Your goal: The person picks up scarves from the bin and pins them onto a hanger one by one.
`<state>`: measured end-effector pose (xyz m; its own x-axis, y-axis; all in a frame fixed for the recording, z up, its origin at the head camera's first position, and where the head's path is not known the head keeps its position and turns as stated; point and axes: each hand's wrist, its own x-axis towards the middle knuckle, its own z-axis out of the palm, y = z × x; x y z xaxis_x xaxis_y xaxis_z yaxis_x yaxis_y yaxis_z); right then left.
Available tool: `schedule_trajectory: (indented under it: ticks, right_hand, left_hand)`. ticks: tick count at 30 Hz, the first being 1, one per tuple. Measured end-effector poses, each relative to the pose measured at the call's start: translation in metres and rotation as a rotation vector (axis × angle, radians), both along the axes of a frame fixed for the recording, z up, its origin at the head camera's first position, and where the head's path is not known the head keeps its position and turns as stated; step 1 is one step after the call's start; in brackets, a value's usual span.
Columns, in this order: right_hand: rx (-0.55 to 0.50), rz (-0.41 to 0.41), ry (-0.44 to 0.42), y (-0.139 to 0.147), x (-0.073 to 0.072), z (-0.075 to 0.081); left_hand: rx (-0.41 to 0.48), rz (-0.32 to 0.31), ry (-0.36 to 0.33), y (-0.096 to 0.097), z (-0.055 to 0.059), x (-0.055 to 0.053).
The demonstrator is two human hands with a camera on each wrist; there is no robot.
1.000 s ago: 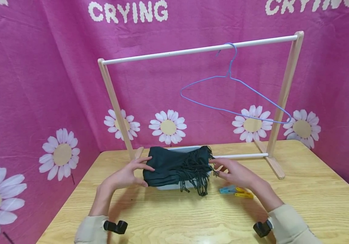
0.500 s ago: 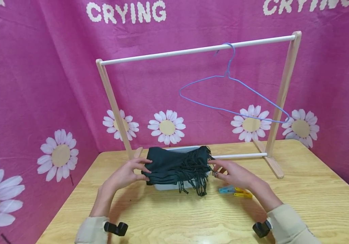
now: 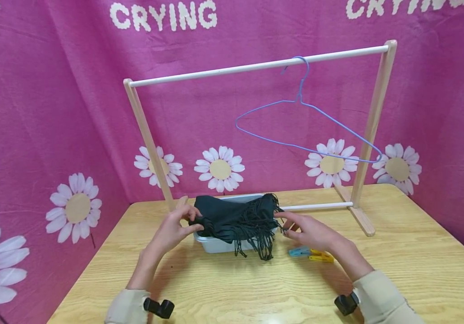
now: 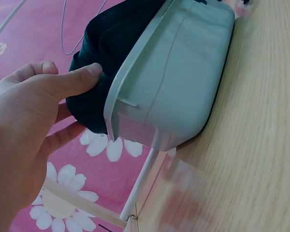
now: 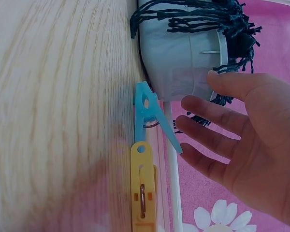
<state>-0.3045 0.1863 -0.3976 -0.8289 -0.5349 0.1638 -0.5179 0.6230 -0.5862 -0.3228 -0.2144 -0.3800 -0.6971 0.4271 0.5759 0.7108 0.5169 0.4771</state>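
A dark green scarf (image 3: 232,216) with a black-looking fringe lies folded over a pale plastic bin (image 3: 220,246). At the scarf's left end my left hand (image 3: 173,230) pinches a bunched edge between thumb and fingers. The left wrist view has the thumb on the near face of the scarf (image 4: 111,43), beside the bin's rim, with the fingers behind. My right hand (image 3: 312,230) is at the fringed end, fingers spread and loosely bent. In the right wrist view, its thumb tip is right at the bin's rim, near the hanging fringe (image 5: 198,21).
A blue clothespin (image 3: 299,251) and a yellow clothespin (image 3: 321,256) lie below my right hand. Behind the bin stands a wooden rack with a white top bar (image 3: 224,71), from which a blue wire hanger (image 3: 297,101) hangs. A pink flowered cloth (image 3: 199,112) backs the table (image 3: 232,288).
My left fingers have closed in and gathered the scarf's left edge, lifting its near layers back and baring more of the bin's front left. The right hand has stayed by the fringe.
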Motion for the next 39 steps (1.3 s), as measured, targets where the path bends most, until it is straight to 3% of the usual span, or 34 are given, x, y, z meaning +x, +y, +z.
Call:
schedule_trajectory:
  ticks: [4,6,8,13,17,21,24,30,36,39]
  right_hand:
    - [-0.001,0.004,-0.003,0.0,-0.001,0.0]
    - [0.002,0.004,-0.001,0.0,-0.001,0.0]
    - [0.002,0.003,-0.003,0.0,-0.001,0.0]
    - [0.001,0.003,-0.001,0.001,-0.001,0.0]
    - [-0.004,0.003,-0.008,0.001,-0.001,-0.001]
    - [-0.013,0.002,-0.026,0.002,0.001,-0.002]
    - [-0.012,-0.003,-0.031,0.001,0.001,-0.003]
    - [-0.011,0.001,-0.031,0.002,0.001,-0.006]
    - [-0.005,0.007,-0.022,0.001,0.001,-0.005]
    - [0.006,0.003,-0.025,0.001,0.001,-0.004]
  left_hand:
    - [0.049,-0.086,0.004,-0.001,-0.004,-0.003]
    - [0.042,-0.095,-0.004,-0.002,-0.004,-0.003]
    - [0.02,-0.079,-0.025,-0.003,-0.004,-0.002]
    - [-0.076,-0.007,-0.154,-0.006,0.002,0.003]
    - [-0.153,-0.001,-0.22,-0.008,0.004,0.003]
    - [-0.124,-0.005,-0.249,-0.006,0.003,0.001]
    - [-0.065,-0.009,-0.213,-0.004,0.001,0.001]
    - [0.06,-0.037,-0.015,0.009,-0.006,-0.002]
    - [0.198,0.042,0.002,0.019,-0.007,0.0]
    - [0.254,0.014,0.015,0.021,-0.008,0.0]
